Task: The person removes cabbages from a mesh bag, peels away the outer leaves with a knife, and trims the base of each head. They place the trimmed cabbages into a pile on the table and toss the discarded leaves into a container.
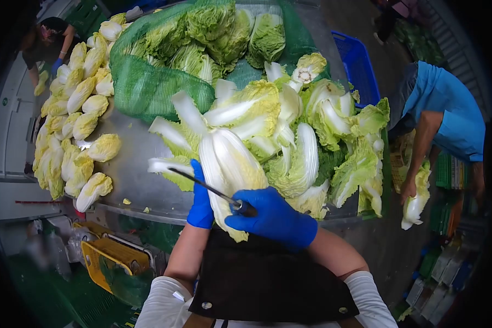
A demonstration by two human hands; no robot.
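The right grip (276,216), in a blue glove, is closed round the handle of a knife (205,185), its blade slanting across to the far side of the left grip (201,205); that one, gloved alike, clasps the side of a napa cabbage (232,158), which sits between the two at the counter's near edge, white ribs away from the body and leafy tip toward the black apron (268,279). With the blade so near the left fingers, good handling means tucking them behind the head, taking short, shallow strokes, turning the cabbage rather than the wrist, and pressing lightly so that the crisp ribs don't snap. Just beyond the grips, broad loose leaves (240,112) heap over the counter (142,150), a grey metal surface with a few scraps; farther out, a green mesh sack (164,90) lies round leafier heads (210,33). Well left of the grips, pale yellow cabbages (82,93) are piled, with a co-worker (52,35) behind them. Off to the right, past a blue crate (361,65), a blue-shirted person (451,109) bends, holding another cabbage (418,202); low on the left is a yellow crate (106,262).
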